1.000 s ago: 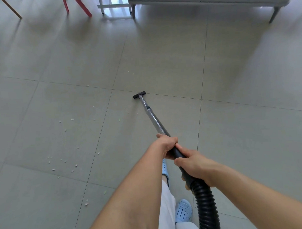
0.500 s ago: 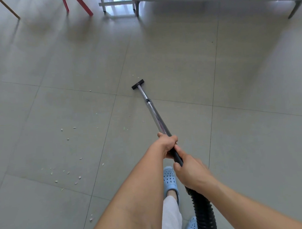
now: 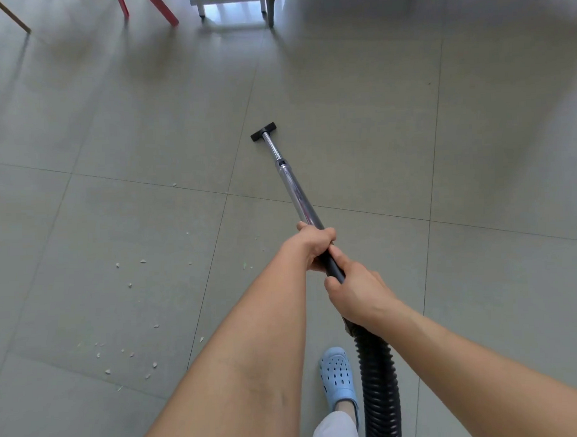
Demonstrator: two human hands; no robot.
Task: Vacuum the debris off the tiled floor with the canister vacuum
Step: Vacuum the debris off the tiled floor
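Both hands closed around the vacuum tube (image 3: 296, 192): left hand (image 3: 316, 246) in front, right hand (image 3: 358, 294) behind, near the black hose (image 3: 379, 388). Nozzle (image 3: 263, 131) on the tiled floor (image 3: 475, 179), well apart from crumbs (image 3: 130, 322) at left. Ahead, red chair legs (image 3: 163, 8), white frame (image 3: 230, 4), cabinet leg (image 3: 270, 9). Blue shoe (image 3: 338, 376) beside hose.

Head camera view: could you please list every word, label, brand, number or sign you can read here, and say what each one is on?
None: no readable text shows in this view.
The vacuum tube, the nozzle, the black hose and the blue shoe show no lettering or label.
The floor tiles and furniture legs bear no signs.
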